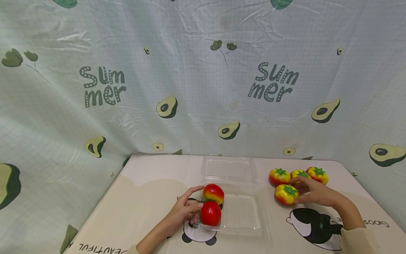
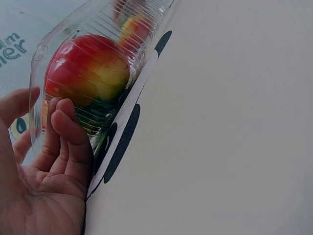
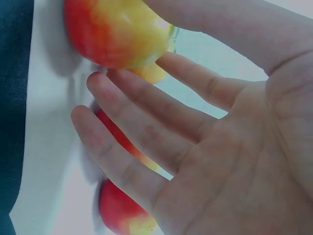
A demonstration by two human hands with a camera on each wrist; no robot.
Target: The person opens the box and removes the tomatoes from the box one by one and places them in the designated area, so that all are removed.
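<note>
A clear plastic clamshell box (image 1: pixel 241 229) lies with its lid (image 1: pixel 228 169) laid back. My left hand (image 1: pixel 180 213) grips its left wall, fingertips (image 2: pixel 66 115) against the outside and others at the rim. Two toy tomatoes sit along that side inside, a red one (image 1: pixel 210 213) in front and a red-yellow one (image 1: pixel 213 194) behind. My right hand (image 1: pixel 317 192) is at a yellow-red toy tomato (image 1: pixel 286 194) with a green leafy top. Thumb and index are spread at its right side, and the other fingers (image 3: pixel 117 152) reach out fairly straight.
Behind that tomato are three more toy tomatoes: one at the left (image 1: pixel 279 176), one in the middle (image 1: pixel 299 173) partly behind my fingers, one at the right (image 1: pixel 317 175). A printed cloth (image 1: pixel 190 137) hangs along the back edge of the table (image 1: pixel 133 204).
</note>
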